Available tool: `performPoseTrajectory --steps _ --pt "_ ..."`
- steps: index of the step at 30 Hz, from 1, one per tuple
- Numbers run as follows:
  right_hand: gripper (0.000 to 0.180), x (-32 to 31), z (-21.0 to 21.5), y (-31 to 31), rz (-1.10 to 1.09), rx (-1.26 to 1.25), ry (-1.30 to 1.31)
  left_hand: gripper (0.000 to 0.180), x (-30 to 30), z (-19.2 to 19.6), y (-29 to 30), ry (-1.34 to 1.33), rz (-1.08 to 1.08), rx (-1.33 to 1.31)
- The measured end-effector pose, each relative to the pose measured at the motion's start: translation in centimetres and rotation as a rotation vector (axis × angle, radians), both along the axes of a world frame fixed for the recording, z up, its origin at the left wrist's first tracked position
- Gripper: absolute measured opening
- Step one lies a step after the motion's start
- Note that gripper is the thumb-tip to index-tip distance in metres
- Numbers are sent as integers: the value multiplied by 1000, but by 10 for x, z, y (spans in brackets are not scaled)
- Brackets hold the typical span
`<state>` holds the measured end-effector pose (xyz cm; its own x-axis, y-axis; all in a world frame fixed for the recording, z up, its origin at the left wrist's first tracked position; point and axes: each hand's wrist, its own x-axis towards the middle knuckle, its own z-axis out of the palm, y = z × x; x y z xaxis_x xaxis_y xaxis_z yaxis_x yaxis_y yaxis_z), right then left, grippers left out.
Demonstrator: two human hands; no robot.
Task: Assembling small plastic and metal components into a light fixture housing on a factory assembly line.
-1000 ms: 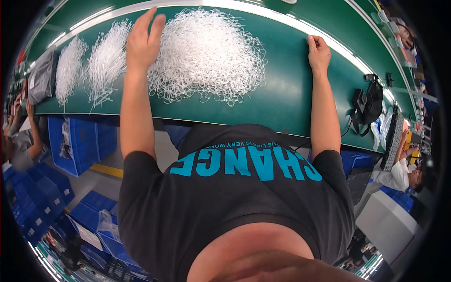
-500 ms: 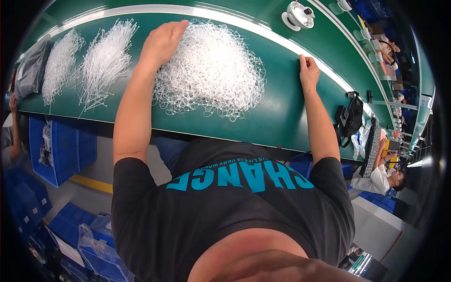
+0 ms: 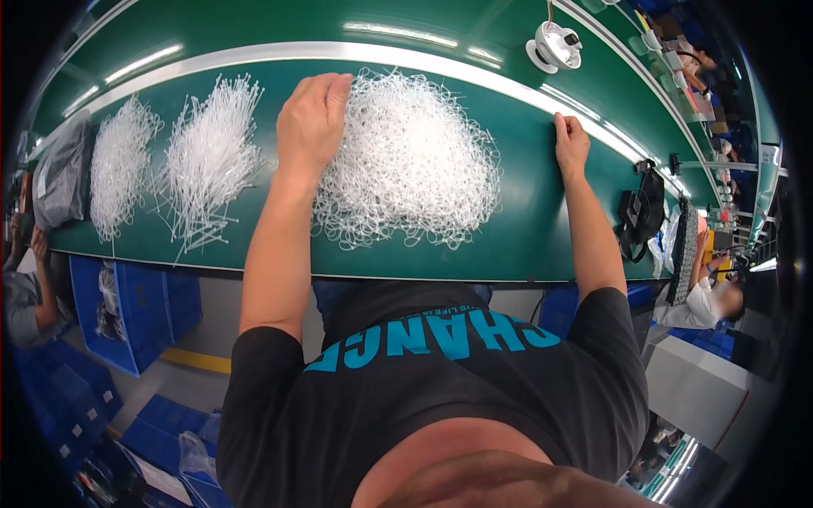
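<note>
A big heap of white looped plastic ties [image 3: 415, 169] lies on the green tabletop [image 3: 529, 229]. Against the heap's far left side rests my left hand [image 3: 312, 123], back up, fingers bent in and thumb along the edge; whatever is under them is hidden. My right hand [image 3: 573, 146] is at the far side of the table, right of the heap and apart from it. Its fingers are curled together, and anything between them is too small to make out. Farther left are a pile of straight white cable ties [image 3: 212, 157] and a smaller pile of looped ties [image 3: 123, 165].
A dark plastic bag [image 3: 61, 182] sits at the table's left end. On the right end lies a black strapped device [image 3: 645, 207]. A white round camera-like unit [image 3: 555, 47] is beyond the far edge. Blue bins [image 3: 140, 313] stand below left; a co-worker [image 3: 30, 292] is there too.
My view has shifted, so the table and piles appear lower and more to the right. Both hands keep nearly the same places by the heap and the far edge.
</note>
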<state>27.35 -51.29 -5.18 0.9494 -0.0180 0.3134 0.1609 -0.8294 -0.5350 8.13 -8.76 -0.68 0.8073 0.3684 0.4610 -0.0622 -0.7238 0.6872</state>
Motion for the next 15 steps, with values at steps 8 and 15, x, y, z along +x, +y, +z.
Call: performPoseTrajectory --steps 8,15 --pt "39 2 1 -2 -3 57 -22 21 2 -4 17 -157 174 -15" --pt "36 5 1 8 8 210 12 18 4 5 32 -160 249 -12"
